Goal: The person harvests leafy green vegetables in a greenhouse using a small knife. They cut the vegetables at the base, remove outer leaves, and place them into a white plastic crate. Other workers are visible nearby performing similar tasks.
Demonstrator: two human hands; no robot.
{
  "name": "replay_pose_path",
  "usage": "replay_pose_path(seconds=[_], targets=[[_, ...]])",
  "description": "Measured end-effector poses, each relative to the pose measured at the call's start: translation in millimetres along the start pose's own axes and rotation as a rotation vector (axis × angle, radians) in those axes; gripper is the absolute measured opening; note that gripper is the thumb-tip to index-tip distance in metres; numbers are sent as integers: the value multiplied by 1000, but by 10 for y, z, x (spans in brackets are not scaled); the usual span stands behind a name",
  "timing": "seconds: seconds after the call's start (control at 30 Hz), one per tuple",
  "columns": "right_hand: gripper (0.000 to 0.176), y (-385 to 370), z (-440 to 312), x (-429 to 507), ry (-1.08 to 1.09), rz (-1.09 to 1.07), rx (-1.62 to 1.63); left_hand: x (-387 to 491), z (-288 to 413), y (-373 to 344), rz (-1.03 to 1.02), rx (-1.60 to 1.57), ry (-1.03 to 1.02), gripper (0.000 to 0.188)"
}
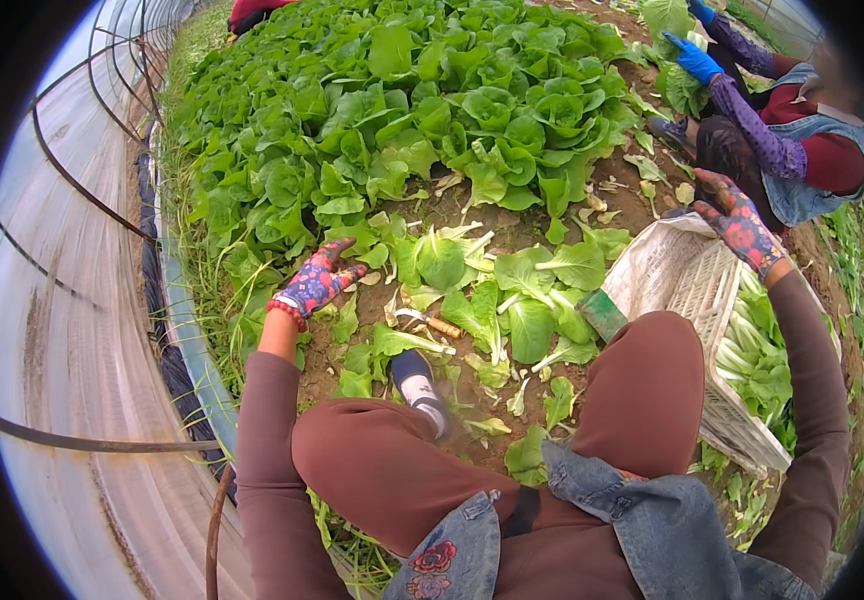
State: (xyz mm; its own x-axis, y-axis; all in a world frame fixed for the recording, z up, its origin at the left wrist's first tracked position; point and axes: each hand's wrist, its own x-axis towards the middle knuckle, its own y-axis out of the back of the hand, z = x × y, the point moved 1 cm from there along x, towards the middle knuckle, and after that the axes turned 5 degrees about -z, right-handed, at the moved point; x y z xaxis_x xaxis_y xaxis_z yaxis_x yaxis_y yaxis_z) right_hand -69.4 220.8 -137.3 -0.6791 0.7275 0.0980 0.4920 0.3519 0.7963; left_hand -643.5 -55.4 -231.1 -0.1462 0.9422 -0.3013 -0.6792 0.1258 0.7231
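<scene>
My left hand (318, 282), in a floral glove with a red bead bracelet at the wrist, is held over the front edge of the leafy green bed. Its fingers are apart and hold nothing. On the right, my right hand (741, 225), gloved alike, is spread above the far end of a white plastic crate (736, 427); contact with the rim is unclear. Inside the crate lie pale-stemmed leafy greens (754, 352). A curved-blade knife with a wooden handle (445, 327) rests on the soil between my hands, among loose cut leaves (529, 330).
Dense leafy green plants (402, 112) fill the bed ahead. At upper right a person in blue gloves (694, 60) holds greens; another person's red sleeve (259, 9) shows at the top. Plastic greenhouse sheeting (64, 337) with metal hoops (102, 444) lines the left.
</scene>
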Motion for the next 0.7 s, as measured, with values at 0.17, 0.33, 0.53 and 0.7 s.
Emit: replay_pose_path(seconds=[0.17, 0.33, 0.53, 0.7], targets=[[66, -1363, -332, 863, -20, -356, -148, 665, -589, -713, 26, 39, 62, 88], [74, -2563, 348, 1447, -169, -622, -169, 1546, -948, -1216, -59, -24, 142, 101], [112, -3490, 1305, 1246, -591, -644, -331, 2583, -1246, -1765, -91, 367, 415, 119], [135, -4019, 1065, 494, -665, -737, -176, 2556, -1120, -2553, -131, 289, 280, 119]])
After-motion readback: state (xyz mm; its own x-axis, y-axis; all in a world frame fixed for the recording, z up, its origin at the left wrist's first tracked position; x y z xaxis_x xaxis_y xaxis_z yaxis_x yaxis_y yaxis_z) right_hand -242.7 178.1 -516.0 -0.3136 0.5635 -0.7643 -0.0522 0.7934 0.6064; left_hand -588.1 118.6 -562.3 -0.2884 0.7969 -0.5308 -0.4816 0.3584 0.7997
